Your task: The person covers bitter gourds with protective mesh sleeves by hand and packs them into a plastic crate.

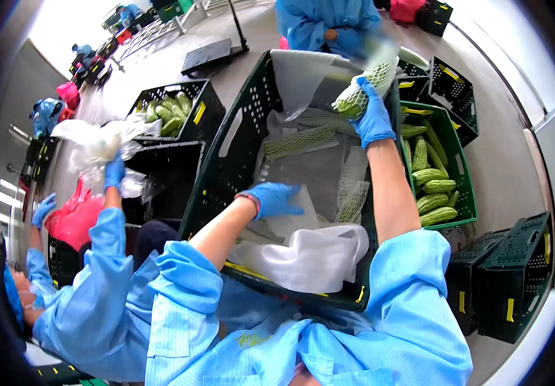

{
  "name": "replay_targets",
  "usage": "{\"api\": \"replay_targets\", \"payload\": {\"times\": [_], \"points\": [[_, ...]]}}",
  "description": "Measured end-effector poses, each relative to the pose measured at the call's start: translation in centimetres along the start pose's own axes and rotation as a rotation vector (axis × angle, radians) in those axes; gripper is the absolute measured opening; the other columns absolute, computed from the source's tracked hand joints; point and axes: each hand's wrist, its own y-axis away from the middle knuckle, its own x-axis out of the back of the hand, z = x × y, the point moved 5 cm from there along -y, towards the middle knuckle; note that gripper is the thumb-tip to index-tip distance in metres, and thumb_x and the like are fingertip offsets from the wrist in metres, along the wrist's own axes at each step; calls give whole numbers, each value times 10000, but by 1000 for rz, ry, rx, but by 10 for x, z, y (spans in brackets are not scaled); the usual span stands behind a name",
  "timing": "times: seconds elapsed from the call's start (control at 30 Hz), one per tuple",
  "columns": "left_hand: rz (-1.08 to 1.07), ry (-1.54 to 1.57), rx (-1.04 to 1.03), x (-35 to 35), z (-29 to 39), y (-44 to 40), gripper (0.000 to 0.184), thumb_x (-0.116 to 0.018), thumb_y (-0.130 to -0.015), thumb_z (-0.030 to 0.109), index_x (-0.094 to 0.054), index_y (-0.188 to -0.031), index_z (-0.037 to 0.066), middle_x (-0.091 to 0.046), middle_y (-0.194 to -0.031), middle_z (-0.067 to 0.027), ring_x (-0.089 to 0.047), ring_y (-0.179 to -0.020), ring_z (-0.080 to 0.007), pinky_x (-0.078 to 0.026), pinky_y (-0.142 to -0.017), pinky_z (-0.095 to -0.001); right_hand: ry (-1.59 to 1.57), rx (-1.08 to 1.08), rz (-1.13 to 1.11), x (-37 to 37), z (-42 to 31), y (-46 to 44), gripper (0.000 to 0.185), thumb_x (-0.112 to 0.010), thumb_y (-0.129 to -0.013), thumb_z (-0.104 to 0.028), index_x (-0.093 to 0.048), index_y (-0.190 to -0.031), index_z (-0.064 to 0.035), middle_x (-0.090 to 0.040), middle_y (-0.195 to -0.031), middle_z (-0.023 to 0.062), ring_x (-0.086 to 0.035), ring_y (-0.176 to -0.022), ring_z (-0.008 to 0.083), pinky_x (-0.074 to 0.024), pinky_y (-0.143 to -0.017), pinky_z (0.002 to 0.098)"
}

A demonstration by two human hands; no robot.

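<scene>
My right hand (375, 119), in a blue glove, grips a green bitter melon (352, 101) partly covered by a white foam net sleeve (380, 74), above the far right side of a large dark green crate (251, 96). Inside that crate, my left hand (273, 200), also gloved in blue, has its fingers stretched out over a pale sheet (295, 215). Net-sleeved bitter melons (300, 141) lie on the crate's lining, with more along its right side (353, 201). White cloth-like material (316, 254) is bunched at the near end.
To the right, a green crate (469, 193) holds several bare bitter melons (433, 186). Stacked dark crates (509, 276) stand farther right. A co-worker at left handles clear plastic (94, 141); another person (329, 26) is across. More melons (168, 112) fill a crate at left.
</scene>
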Motion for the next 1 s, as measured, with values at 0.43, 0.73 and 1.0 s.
{"api": "replay_targets", "payload": {"times": [0.43,0.73,1.0], "points": [[-355,-222,-139,-8,24,4,546,-552,-893,485,-578,-1335,165,-628,-1260,-118,-599,-1129,-350,-453,-996,-422,1055,270,155,4,-114,14,411,-848,-660,-253,-707,-920,32,-696,-774,75,-643,-651,155,-502,-615,303],[-297,-181,-359,-15,53,10,317,-569,-794,232,-733,-1049,139,-712,-1025,-110,-667,-936,-357,-529,-791,-451,1596,154,34,10,-147,-25,543,-853,-624,-321,-688,-987,47,-698,-848,79,-611,-704,141,-482,-645,297],[-328,-300,-394,-20,66,23,271,-590,-749,186,-753,-933,73,-722,-913,-144,-690,-827,-345,-538,-699,-460,1353,-61,-69,38,-134,-64,456,-828,-719,-261,-694,-1060,10,-706,-852,69,-668,-696,144,-529,-647,277]]}}
